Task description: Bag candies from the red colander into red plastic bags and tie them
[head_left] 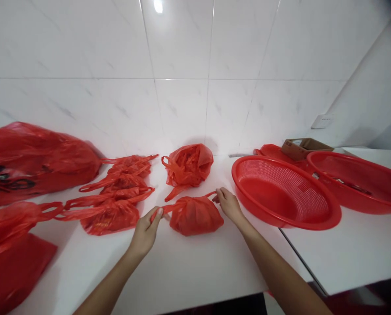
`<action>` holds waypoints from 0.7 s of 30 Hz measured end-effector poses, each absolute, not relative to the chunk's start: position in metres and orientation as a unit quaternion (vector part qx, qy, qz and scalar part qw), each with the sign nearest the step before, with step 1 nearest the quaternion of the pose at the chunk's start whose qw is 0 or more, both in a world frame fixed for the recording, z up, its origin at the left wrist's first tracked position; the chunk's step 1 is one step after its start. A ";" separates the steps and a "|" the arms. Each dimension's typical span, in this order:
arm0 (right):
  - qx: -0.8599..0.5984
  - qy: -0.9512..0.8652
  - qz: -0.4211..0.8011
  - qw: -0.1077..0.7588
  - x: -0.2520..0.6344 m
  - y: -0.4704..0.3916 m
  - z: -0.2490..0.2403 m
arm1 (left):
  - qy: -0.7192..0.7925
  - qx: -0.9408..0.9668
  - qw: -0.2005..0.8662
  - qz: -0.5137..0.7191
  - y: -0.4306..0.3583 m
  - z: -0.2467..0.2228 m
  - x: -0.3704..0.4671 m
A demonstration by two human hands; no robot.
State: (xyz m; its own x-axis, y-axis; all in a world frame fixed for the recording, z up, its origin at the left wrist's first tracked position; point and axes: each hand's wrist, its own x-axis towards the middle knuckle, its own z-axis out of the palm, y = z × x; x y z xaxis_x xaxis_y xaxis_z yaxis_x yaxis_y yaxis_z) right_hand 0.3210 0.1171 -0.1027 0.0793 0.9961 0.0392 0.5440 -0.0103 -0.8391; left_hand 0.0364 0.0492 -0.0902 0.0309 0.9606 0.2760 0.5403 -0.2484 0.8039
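Note:
A filled red plastic bag (197, 216) rests on the white table in front of me, its two handles drawn out sideways. My left hand (148, 227) is closed round the left handle. The other handle is pinched between the fingers of my right hand (227, 203). What the bag contains is hidden by the plastic. Just behind it sits a crumpled red bag (190, 164) with an open top. To the left, several filled red bags (111, 216) lie in a row with their handles spread.
A red basin with mesh sides (274, 192) stands right of my right hand, beside another red basin (356, 175) and a brown box (303, 148). Large red bags (40, 162) fill the far left. White tiled wall (182, 43) rises behind the table (182, 280).

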 end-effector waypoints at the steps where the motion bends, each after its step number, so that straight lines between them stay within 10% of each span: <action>1: -0.645 -0.608 0.293 0.360 0.314 0.114 -0.099 | 0.559 0.663 0.241 0.435 0.053 -0.090 0.045; 21: -0.717 -0.663 0.096 0.194 0.299 0.123 -0.140 | 0.687 0.703 0.080 0.168 0.131 -0.139 0.089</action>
